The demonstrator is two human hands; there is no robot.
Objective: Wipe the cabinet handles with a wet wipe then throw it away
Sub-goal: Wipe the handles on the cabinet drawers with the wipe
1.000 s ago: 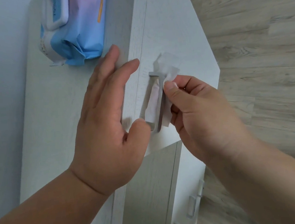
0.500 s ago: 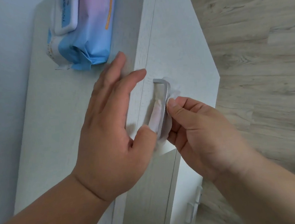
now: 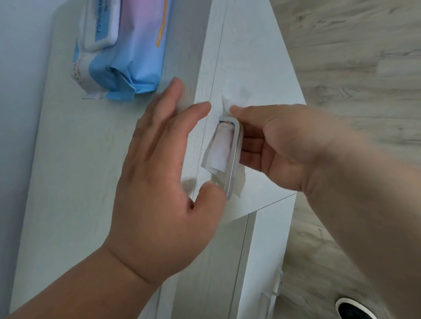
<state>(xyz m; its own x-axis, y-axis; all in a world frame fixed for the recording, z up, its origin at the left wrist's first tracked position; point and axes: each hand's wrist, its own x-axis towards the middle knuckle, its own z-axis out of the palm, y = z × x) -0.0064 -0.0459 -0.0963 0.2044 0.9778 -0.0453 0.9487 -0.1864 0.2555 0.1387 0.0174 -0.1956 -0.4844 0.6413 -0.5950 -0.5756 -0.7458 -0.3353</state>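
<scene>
I see the right hand (image 3: 286,145) pinching the wet wipe (image 3: 217,151), wrapped round the handle (image 3: 235,157) just below the front top edge of the cabinet (image 3: 68,195). The left hand (image 3: 156,188) lies flat on that edge, fingers straight, thumb beside the handle.

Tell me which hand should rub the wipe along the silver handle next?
Right. The right hand pinches the white wet wipe threaded round the silver metal cabinet handle; the left hand is open, fingers straight, holding nothing.

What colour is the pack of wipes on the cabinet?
The pack of wipes is light blue and pinkish, with a white lid; head view.
</scene>
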